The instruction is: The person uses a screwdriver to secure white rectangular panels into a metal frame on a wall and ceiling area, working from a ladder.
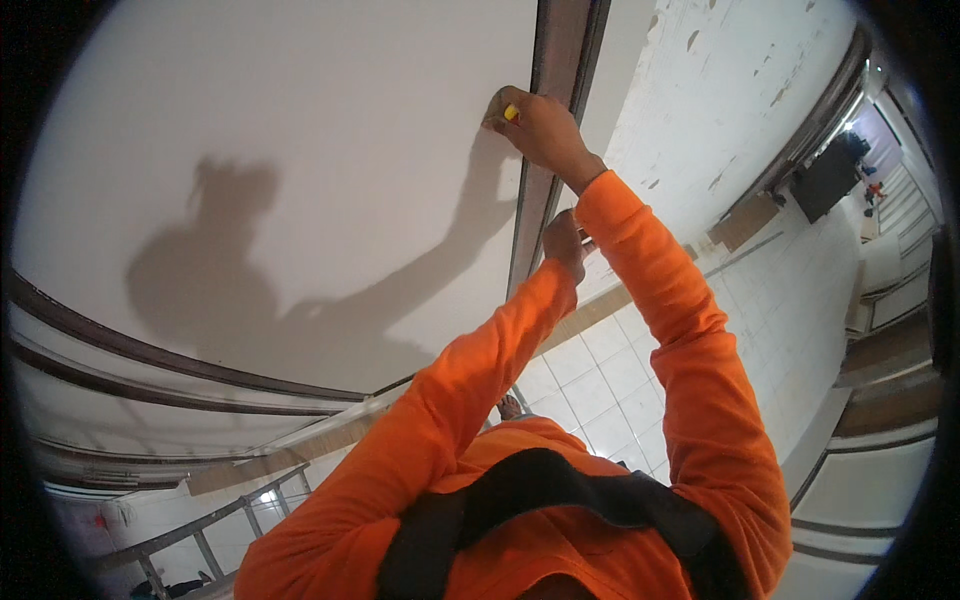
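Note:
My right hand is raised against the dark brown wooden trim that edges a large white panel. Its fingers are closed around a small tool with a yellow and red end; most of that tool is hidden in the grip, so its kind does not show. Lower along the same trim is my left hand, its fingers curled in. Whether it grips the trim's edge or some small item cannot be made out, as my right sleeve partly covers that spot.
A white wall with chipped paint stands to the right. White floor tiles run below. At lower left is a metal ladder. A dark box-like object and a brown board stand farther off at the right.

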The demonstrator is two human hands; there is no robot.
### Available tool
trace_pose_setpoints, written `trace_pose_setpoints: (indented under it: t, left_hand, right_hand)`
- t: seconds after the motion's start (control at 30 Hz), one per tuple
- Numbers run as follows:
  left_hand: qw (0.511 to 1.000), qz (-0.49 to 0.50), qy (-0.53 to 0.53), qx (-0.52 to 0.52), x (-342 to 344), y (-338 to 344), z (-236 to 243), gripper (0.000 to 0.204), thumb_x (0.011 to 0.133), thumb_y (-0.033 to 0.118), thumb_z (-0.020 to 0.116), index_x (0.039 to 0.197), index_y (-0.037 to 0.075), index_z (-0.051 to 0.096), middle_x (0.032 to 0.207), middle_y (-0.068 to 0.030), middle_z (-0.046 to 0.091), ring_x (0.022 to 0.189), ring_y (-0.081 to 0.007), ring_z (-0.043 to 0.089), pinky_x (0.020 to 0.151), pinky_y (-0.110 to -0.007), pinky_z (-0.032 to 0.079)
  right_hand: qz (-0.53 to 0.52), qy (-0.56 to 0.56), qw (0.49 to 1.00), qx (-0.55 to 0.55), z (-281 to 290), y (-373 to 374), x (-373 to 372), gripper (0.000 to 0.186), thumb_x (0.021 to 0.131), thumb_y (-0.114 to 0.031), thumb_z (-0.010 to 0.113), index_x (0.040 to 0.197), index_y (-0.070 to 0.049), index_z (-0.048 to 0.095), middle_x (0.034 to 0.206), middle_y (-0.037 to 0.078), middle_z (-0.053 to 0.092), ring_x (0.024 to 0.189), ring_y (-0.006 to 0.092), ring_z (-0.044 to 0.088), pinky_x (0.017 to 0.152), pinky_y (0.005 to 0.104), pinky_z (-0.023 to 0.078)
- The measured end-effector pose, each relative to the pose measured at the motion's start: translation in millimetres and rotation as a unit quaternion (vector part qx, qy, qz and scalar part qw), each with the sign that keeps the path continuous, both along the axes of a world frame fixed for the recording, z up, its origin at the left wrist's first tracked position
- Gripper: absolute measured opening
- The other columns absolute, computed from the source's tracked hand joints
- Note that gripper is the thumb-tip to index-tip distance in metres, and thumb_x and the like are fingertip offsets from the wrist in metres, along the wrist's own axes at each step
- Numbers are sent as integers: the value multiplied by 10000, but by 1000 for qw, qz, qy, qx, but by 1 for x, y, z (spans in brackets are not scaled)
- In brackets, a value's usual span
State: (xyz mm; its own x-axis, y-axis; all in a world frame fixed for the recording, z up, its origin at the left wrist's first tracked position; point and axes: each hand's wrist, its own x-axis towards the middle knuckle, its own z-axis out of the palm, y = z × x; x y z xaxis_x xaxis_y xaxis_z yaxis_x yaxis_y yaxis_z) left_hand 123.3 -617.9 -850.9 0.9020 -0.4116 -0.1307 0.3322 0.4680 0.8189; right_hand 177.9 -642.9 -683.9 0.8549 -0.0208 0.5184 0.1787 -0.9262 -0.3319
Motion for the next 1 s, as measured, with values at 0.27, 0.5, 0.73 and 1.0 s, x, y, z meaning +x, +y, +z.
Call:
trace_pose_setpoints:
  t: [0.27,0.5,0.73,1.0]
  left_hand:
    - [989,40,-142,-28,46,104,63,239,921,119,582,1086,-53,607,870,-86,616,743,-165,613,699,-324,568]
    - [973,11,-227,38,75,134,158,295,934,137,585,1144,-70,581,910,-97,637,812,-167,626,768,-312,560]
    - [973,13,-228,3,86,122,163,334,955,175,577,1170,-81,565,991,-124,656,917,-210,653,840,-322,560]
    - [975,-24,-214,51,94,131,165,296,959,200,576,1133,-35,623,988,-98,659,870,-169,637,794,-299,560]
  right_hand:
    - [51,-13,998,19,1,-5,3,314,879,-329,693,995,-48,615,843,164,692,796,349,681,688,419,521]
    - [36,-15,997,60,-4,-4,6,203,879,-193,635,1053,-97,592,908,179,692,867,395,669,734,461,522]
    - [91,-63,985,135,-10,-6,-11,233,848,-168,628,1002,1,582,890,217,663,836,397,651,729,433,508]
    - [-8,-10,974,227,-24,-14,-79,358,920,-341,609,988,11,590,783,189,657,701,321,658,663,414,510]
